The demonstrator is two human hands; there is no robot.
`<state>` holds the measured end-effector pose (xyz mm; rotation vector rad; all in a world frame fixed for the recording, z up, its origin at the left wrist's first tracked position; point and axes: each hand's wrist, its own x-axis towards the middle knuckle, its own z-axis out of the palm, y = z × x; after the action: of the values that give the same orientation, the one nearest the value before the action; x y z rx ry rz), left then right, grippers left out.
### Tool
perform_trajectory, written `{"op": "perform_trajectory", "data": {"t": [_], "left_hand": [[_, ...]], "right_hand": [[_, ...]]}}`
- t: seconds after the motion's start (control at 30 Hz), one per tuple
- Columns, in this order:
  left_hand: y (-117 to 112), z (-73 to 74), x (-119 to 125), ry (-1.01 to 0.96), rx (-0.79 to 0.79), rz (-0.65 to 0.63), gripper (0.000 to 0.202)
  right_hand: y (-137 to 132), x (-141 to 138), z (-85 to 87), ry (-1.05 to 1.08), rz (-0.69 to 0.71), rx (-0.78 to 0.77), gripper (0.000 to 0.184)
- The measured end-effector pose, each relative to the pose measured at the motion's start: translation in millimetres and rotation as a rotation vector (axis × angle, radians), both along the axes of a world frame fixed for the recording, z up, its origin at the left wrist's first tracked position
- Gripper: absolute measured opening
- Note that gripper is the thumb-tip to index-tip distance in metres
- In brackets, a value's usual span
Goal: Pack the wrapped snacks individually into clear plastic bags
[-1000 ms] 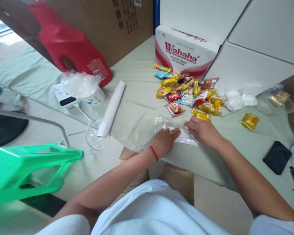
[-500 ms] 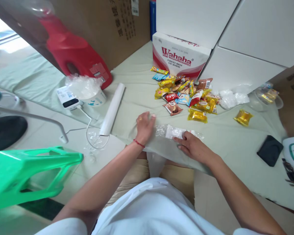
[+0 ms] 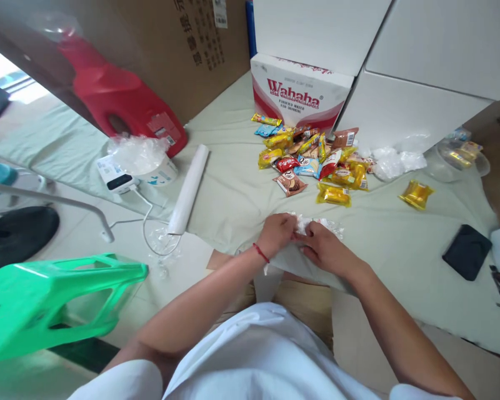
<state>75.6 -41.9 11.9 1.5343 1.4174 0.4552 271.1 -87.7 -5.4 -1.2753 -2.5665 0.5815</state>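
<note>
Near the table's front edge lies a small bundle in clear bubble wrap [image 3: 331, 225], with a white packet partly visible inside. My left hand [image 3: 280, 232] has its fingers bent and closed at the left end of this wrap, and the pinched part is hidden. On the near side of the bundle, my right hand [image 3: 328, 251] holds it down between thumb and fingers. Its index finger points left and meets my left fingertips. Beyond both hands sits a heap of wrapped snacks [image 3: 308, 161] in yellow, red, blue and brown packets.
A white roll [image 3: 188, 190] lies to the left, beside a paper tub [image 3: 163, 173] stuffed with plastic. Behind stand a red jug [image 3: 125, 97] and a Wahaha box [image 3: 295, 91]. One yellow snack [image 3: 416, 194] and a black pouch [image 3: 467, 251] lie right. A green stool [image 3: 33, 294] is on the floor.
My left hand has moved right and closed on the left end of the bubble wrap, which is now gathered shorter. My right hand stays on the bundle.
</note>
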Motion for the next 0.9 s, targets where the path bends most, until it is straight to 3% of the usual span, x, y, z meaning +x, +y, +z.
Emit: {"op": "perform_trajectory", "data": {"t": [0.13,0.2,0.3,0.37,0.4,0.47,0.6,0.7,0.77,0.9], "left_hand": [[-10.8,-13.2,17.7,0.375,0.237,-0.059,0.028],[-13.6,-17.6,18.3,0.485,0.276,-0.063,0.021],[-12.5,-23.3,15.8,0.524,0.294,0.082,0.027],[-9.9,-27.6,14.8,0.549,0.334,0.176,0.046],[-8.8,-29.7,14.8,0.557,0.361,0.194,0.05],[-7.7,-33.3,16.2,0.54,0.417,0.18,0.05],[-13.1,-35.1,22.3,0.371,0.452,0.155,0.046],[-25.4,-32.9,28.8,0.189,0.511,0.156,0.028],[-36.1,-33.3,34.3,0.151,0.65,0.093,0.016],[-53.4,-44.2,45.2,0.237,0.942,-0.222,0.015]], "right_hand": [[-24.3,6.5,-1.8,0.144,-0.04,0.025,0.033],[-35.9,17.1,-6.0,0.259,-0.131,0.028,0.029],[-38.3,37.3,-18.5,0.277,-0.574,0.163,0.032],[-29.2,47.8,-28.6,0.165,-0.846,0.255,0.051],[-23.2,50.9,-32.7,0.105,-0.9,0.259,0.06],[-12.5,52.0,-37.3,0.039,-0.88,0.212,0.057],[-8.7,37.2,-31.5,0.019,-0.814,0.102,0.011],[-16.7,19.8,-25.4,0.116,-0.896,0.02,0.016],[-21.4,7.7,-24.2,0.334,-0.916,-0.036,0.019],[-24.3,-15.0,-23.0,0.983,-0.803,-0.313,0.032]]}}
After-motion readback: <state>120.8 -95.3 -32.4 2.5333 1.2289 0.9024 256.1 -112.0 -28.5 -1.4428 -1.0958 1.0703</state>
